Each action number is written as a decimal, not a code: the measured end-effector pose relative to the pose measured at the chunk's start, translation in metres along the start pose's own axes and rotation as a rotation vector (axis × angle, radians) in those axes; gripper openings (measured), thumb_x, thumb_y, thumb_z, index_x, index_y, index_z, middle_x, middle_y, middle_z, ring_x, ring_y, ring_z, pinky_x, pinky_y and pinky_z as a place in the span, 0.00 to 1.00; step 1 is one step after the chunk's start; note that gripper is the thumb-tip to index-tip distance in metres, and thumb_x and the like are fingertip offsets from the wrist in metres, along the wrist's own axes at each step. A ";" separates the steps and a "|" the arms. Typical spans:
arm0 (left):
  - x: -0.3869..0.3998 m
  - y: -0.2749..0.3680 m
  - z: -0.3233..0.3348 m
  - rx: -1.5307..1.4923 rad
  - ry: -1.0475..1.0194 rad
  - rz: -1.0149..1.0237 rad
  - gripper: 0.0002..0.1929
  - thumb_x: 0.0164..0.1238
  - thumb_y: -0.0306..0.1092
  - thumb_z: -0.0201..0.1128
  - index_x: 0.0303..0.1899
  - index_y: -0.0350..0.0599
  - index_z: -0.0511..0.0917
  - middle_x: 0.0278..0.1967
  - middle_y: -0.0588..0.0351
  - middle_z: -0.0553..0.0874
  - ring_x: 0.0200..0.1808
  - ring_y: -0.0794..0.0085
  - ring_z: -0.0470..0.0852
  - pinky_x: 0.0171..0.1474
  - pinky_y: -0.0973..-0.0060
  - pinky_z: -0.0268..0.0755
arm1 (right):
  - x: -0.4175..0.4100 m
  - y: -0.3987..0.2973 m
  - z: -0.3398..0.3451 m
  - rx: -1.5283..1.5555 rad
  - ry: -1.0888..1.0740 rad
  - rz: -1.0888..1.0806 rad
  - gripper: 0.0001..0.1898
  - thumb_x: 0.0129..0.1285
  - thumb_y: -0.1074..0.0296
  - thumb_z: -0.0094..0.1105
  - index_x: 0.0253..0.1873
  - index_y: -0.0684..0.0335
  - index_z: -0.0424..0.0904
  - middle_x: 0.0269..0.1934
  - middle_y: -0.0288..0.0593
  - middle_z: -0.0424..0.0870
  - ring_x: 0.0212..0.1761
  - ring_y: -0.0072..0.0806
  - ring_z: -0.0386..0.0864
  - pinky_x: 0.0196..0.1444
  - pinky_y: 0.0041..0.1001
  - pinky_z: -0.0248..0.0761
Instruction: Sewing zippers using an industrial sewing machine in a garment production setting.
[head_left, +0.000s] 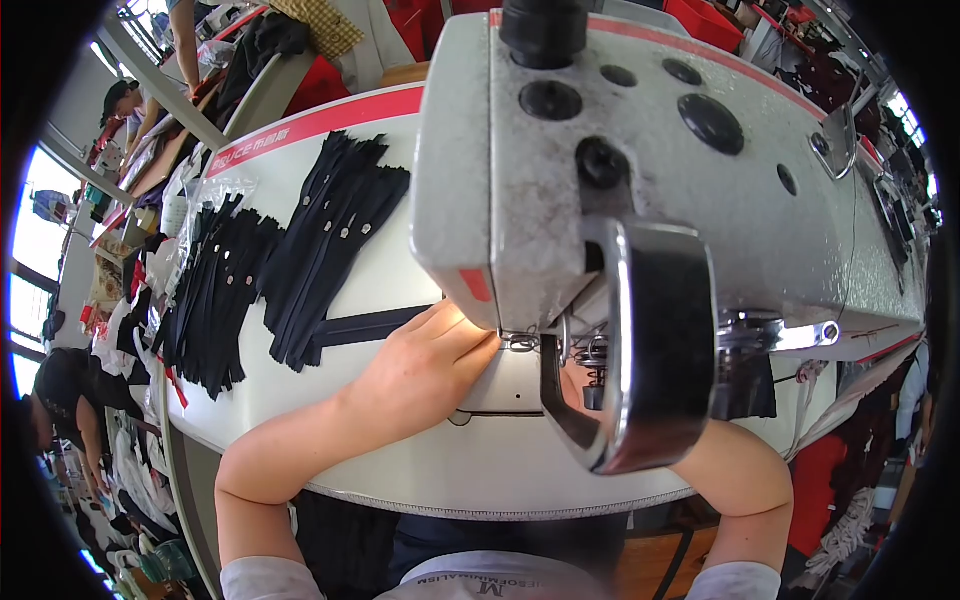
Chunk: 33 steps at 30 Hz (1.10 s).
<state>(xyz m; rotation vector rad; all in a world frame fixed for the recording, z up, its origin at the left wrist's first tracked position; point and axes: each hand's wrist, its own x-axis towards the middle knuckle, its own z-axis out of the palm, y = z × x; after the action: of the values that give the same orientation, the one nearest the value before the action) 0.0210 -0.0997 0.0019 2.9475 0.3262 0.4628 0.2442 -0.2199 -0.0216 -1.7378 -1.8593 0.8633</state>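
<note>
The white head of an industrial sewing machine (457, 150) fills the middle and right of the view. My left hand (435, 360) rests beside the lit needle area, its fingers pressed on the end of a black zipper (371, 325) lying flat on the white table. The fingertips are partly behind the machine head. My right hand (581, 382) is mostly hidden behind the chromed thread take-up guard (660, 345); what it holds cannot be seen. Left of the machine lie two bundles of black zippers (330, 240) (217, 300) with metal sliders.
A ruler tape (495, 514) runs along the table's near edge. Dark fabric (752, 386) lies on the table at right. White cord (844, 529) hangs at lower right. Piled cloth and plastic bags (161, 262) crowd the left side. Co-workers (135, 105) (71, 405) are at far left.
</note>
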 end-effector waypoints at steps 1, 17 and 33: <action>0.001 0.001 0.000 -0.047 0.042 -0.021 0.18 0.51 0.24 0.62 0.46 0.32 0.81 0.43 0.54 0.80 0.52 0.60 0.78 0.56 0.69 0.76 | 0.002 0.002 0.002 -0.050 0.038 -0.058 0.09 0.63 0.69 0.54 0.44 0.62 0.81 0.34 0.55 0.85 0.33 0.51 0.85 0.35 0.44 0.79; 0.006 -0.013 0.001 0.067 0.016 0.041 0.19 0.49 0.22 0.62 0.48 0.33 0.82 0.40 0.53 0.80 0.52 0.59 0.78 0.56 0.69 0.76 | 0.019 0.040 0.005 -0.017 0.353 -0.237 0.09 0.68 0.70 0.56 0.49 0.64 0.80 0.36 0.51 0.83 0.37 0.51 0.80 0.39 0.43 0.70; 0.000 -0.008 -0.002 -0.080 -0.031 -0.075 0.22 0.55 0.24 0.59 0.55 0.31 0.78 0.55 0.46 0.79 0.64 0.55 0.74 0.69 0.64 0.68 | 0.018 -0.013 -0.007 -0.351 0.380 -0.453 0.18 0.64 0.58 0.67 0.50 0.67 0.80 0.35 0.48 0.83 0.38 0.47 0.81 0.43 0.41 0.75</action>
<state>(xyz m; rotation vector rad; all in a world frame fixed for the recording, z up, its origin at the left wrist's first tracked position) 0.0191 -0.0921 0.0025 2.8503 0.4029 0.4110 0.2377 -0.2008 -0.0090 -1.4351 -2.0893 0.0303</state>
